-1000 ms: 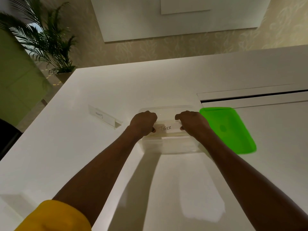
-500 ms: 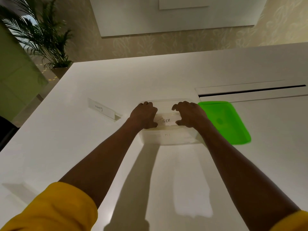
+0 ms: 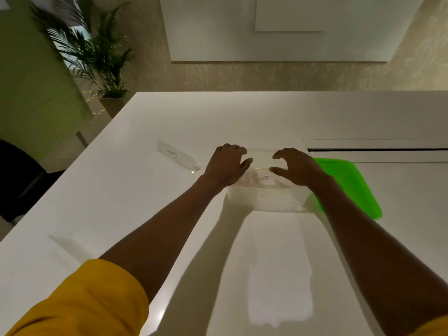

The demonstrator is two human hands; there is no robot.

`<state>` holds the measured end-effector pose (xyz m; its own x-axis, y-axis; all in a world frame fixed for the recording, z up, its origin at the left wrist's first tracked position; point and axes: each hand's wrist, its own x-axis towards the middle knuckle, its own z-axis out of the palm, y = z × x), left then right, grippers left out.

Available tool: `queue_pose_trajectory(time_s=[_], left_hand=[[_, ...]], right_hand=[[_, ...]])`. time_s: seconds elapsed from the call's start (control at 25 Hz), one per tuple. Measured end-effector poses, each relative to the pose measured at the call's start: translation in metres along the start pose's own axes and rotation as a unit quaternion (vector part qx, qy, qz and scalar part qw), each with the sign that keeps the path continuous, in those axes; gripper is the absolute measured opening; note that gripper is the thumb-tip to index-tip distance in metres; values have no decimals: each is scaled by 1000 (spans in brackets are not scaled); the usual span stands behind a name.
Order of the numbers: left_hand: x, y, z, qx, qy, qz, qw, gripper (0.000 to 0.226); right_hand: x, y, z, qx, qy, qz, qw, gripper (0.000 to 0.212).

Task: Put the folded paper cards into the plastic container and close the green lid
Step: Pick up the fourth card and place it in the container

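A: On the white counter (image 3: 121, 202), far left of the working area, a folded paper card (image 3: 178, 155) stands like a tent with handwriting on its face. Why is it out there?

B: It is well apart from the box, so I judge it is waiting its turn; it has yet to go in.

A: Next along is the left hand (image 3: 226, 166). What is it doing?

B: It hovers over the left end of the clear plastic container (image 3: 266, 202), fingers spread and curled, gripping nothing. The thumb points inward toward the middle of the box.

A: And inside the box?

B: One card (image 3: 263, 178) lies in it, with letters I read as "GER" showing between the two thumbs. The container's walls are transparent and the light is soft, so I cannot tell whether the card rests flat on the bottom or leans a little.

A: The right hand (image 3: 297, 167)?

B: It mirrors the left one: open, fingers arched above the right end, holding nothing. Both hands sitting at the card's ends suggests a two-handed placing, which keeps thin paper from bending.

A: And the green lid (image 3: 349, 185)?

B: It lies flat on the counter just beside the container's right side, partly behind the right forearm. Kept there, it stays within easy reach of that hand for closing, while the box mouth stays open for the remaining card.
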<state>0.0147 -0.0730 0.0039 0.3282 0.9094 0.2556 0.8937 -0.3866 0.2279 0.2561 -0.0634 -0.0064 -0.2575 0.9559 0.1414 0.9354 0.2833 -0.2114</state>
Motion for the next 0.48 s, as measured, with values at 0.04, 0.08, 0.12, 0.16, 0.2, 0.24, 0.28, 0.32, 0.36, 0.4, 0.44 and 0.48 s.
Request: queue_pose_trajectory(time_s=[0.04, 0.08, 0.12, 0.16, 0.2, 0.24, 0.28, 0.32, 0.36, 0.4, 0.44, 0.48], left_hand=[[-8, -4, -6, -15, 20, -4, 1000, 46], [-16, -8, -12, -25, 38, -8, 999, 46], [-26, -14, -17, -28, 49, -13, 998, 47], [-35, -20, -22, -26, 53, -18, 998, 50], [-46, -29, -27, -21, 51, -27, 998, 54], [-57, -38, -31, -14, 45, -38, 998, 58], [-67, -47, -36, -8, 37, -50, 998, 62], [-77, -58, -41, -4, 31, -65, 997, 65], [-87, -69, -46, -1, 27, -79, 996, 67], [-98, -81, -51, 1, 25, -94, 995, 68], [-109, -93, -56, 4, 26, -108, 994, 68], [-120, -104, -61, 7, 26, -120, 992, 69]], right_hand=[[-1, -5, -1, -3, 18, -7, 1000, 45], [-2, -13, -3, 2, 40, -13, 999, 45], [-3, -22, -4, 13, 63, -21, 998, 44], [-4, -34, -5, 29, 85, -28, 996, 43], [-5, -48, -5, 44, 104, -39, 993, 43], [-7, -64, -5, 56, 119, -52, 990, 44], [-10, -81, -4, 65, 131, -65, 987, 44], [-13, -100, -2, 75, 140, -79, 984, 44], [-17, -118, 2, 88, 144, -91, 981, 43], [-21, -139, 7, 103, 142, -101, 979, 42], [-26, -159, 12, 114, 135, -109, 978, 42], [-32, -178, 18, 123, 125, -117, 978, 42]])
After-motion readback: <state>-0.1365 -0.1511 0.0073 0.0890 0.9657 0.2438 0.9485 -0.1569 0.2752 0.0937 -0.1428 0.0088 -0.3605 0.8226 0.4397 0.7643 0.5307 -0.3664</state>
